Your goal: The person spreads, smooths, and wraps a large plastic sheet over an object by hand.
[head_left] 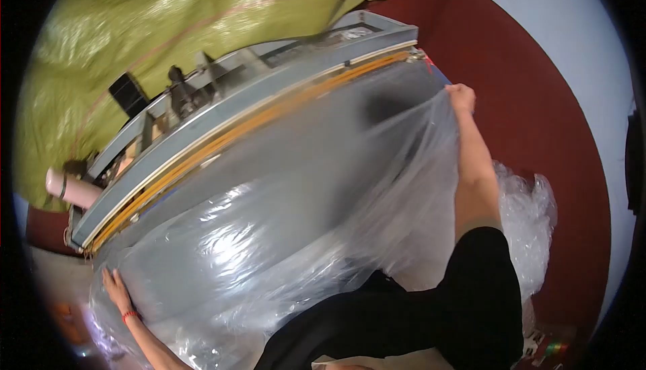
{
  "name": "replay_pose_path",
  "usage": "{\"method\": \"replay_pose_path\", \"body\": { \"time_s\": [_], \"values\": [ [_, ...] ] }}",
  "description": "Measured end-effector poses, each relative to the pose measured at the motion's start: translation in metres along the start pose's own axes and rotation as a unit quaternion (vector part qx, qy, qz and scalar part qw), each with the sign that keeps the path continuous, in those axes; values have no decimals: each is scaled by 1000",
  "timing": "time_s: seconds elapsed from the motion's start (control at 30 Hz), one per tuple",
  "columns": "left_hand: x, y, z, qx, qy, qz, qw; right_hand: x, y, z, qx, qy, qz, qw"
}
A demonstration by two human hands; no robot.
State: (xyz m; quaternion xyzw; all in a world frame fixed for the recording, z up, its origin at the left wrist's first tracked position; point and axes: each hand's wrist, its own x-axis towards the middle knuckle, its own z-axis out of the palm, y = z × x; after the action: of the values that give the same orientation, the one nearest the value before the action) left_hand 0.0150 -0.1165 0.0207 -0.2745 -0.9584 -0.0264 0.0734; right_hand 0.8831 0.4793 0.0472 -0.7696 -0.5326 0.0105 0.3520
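A clear plastic sheet (296, 262) lies over a wide grey table surface (296, 128), with bright glare on its left part. My right hand (462, 97) is closed on the sheet's edge at the far right corner. From that hand the plastic rises in taut, slanting folds above the surface. My left hand (118, 290), with a red bracelet at the wrist, rests on the sheet near the left end. Its fingers are stretched out and slightly apart. The plastic's near edge is partly hidden by my black sleeves.
Along the far side runs a long grey metal frame (229, 94) with an orange strip (269, 112). A pink bottle (73, 188) and a dark box (128, 94) stand by it. Behind hangs a yellow-green tarp (168, 20). Crumpled clear plastic (528, 229) lies at right by the red floor (538, 114).
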Motion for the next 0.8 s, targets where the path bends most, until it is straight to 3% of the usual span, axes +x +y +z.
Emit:
{"method": "replay_pose_path", "body": {
  "time_s": [0.1, 0.2, 0.27, 0.3, 0.33, 0.37, 0.47, 0.57, 0.6, 0.63, 0.7, 0.73, 0.8],
  "values": [
    [18, -61, 26, -30, 60, -1, 998, -13, -17, 11, -128, 49, 2, 991],
    [10, -47, 8, -79, 70, -59, 993, -20, -25, 11, -143, 50, 12, 988],
    [7, -15, -9, 30, 256, -50, 965, -22, -29, 9, -146, 39, 11, 988],
    [12, 18, -8, -134, 315, 35, 939, -22, -29, 10, -145, 40, 16, 988],
    [10, 70, -18, -192, 297, 68, 933, -22, -28, 12, -141, 44, 11, 989],
    [-6, 140, -35, -333, 244, 130, 901, -23, -27, 13, -137, 48, 4, 989],
    [-118, 356, -117, -515, -51, 217, 827, -23, -26, 13, -126, 40, 5, 991],
    [-211, 486, -141, -526, -378, 424, 633, -23, -22, 14, -76, 59, -15, 995],
    [-231, 525, -124, -495, -393, 513, 581, -23, -19, 13, -71, 62, -13, 995],
    [-253, 564, -107, -479, -368, 565, 563, -23, -16, 13, -18, 78, -26, 996],
    [-282, 629, -96, -470, -342, 575, 576, -22, -12, 13, 39, 96, -37, 994],
    [-287, 657, -86, -409, -204, 633, 624, -21, -10, 12, 89, 108, -40, 989],
    [-299, 698, -84, -331, -204, 562, 730, -20, -9, 11, 163, 112, -12, 980]
  ]
}}
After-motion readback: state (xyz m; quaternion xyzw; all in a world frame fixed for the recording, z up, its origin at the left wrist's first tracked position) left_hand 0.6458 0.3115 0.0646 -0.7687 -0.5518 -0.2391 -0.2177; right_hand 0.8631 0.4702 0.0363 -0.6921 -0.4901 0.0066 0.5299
